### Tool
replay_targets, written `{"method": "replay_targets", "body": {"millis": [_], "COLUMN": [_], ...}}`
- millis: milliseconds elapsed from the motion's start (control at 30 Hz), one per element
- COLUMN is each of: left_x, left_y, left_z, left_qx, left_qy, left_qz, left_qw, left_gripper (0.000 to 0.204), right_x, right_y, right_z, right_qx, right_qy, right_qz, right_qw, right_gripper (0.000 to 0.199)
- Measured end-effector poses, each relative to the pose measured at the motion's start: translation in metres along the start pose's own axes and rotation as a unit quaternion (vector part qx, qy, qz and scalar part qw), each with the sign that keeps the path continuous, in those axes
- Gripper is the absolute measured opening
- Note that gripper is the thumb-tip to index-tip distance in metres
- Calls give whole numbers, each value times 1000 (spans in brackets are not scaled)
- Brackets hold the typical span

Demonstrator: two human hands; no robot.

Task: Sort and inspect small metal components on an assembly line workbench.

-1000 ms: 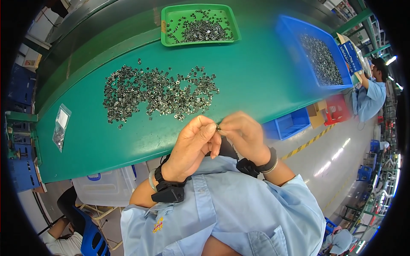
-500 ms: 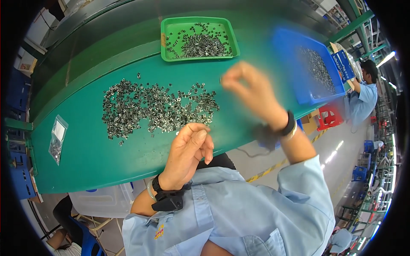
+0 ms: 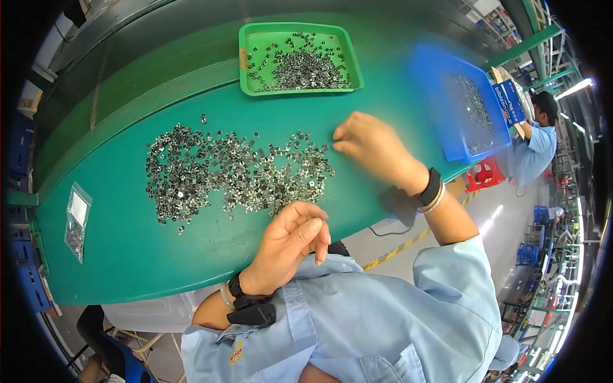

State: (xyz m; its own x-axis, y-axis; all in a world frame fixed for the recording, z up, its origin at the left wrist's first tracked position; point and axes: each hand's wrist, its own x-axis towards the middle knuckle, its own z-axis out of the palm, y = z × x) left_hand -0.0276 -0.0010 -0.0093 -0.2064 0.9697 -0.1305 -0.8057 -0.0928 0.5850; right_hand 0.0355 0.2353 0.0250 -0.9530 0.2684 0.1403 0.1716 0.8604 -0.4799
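Note:
Small square black-and-silver metal pieces lie in a loose, spread-out heap on the green table. Just below the heap's near right side is my left hand, its fingers curled in and the thumb pressed to the forefinger. Whether a piece sits in that pinch is hidden. My right hand hovers by the heap's right edge, somewhat blurred. Its fingertips are drawn together, pointing left, and anything between them is too small to make out.
Behind the heap a green tray holds more such pieces. A blue bin with small parts stands at the right. A clear plastic bag lies at the left. Farther right are a red stool and another person.
My right hand has come down toward the heap's right edge, and the loop between its thumb and forefinger no longer shows. My left hand keeps its curled pose; the view has shifted slightly.

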Motion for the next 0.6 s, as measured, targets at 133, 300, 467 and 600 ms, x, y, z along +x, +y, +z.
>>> {"method": "replay_targets", "body": {"millis": [133,300,467,600], "left_x": [0,0,0,0], "left_y": [1,-1,0,0], "left_z": [1,1,1,1], "left_qx": [-11,-14,-17,-14], "left_qy": [4,7,10,10], "left_qz": [1,8,7,8], "left_qw": [1000,1000,1000,1000], "left_gripper": [14,14,15,15], "right_x": [-3,-2,-4,-9], "right_y": [-8,-8,-9,-15], "right_z": [11,15,12,7], "right_qx": [-11,-17,6,55], "right_qy": [11,29,40,28], "right_qz": [-17,-43,-23,7], "right_qw": [1000,998,999,998], "right_gripper": [14,13,14,15]}}
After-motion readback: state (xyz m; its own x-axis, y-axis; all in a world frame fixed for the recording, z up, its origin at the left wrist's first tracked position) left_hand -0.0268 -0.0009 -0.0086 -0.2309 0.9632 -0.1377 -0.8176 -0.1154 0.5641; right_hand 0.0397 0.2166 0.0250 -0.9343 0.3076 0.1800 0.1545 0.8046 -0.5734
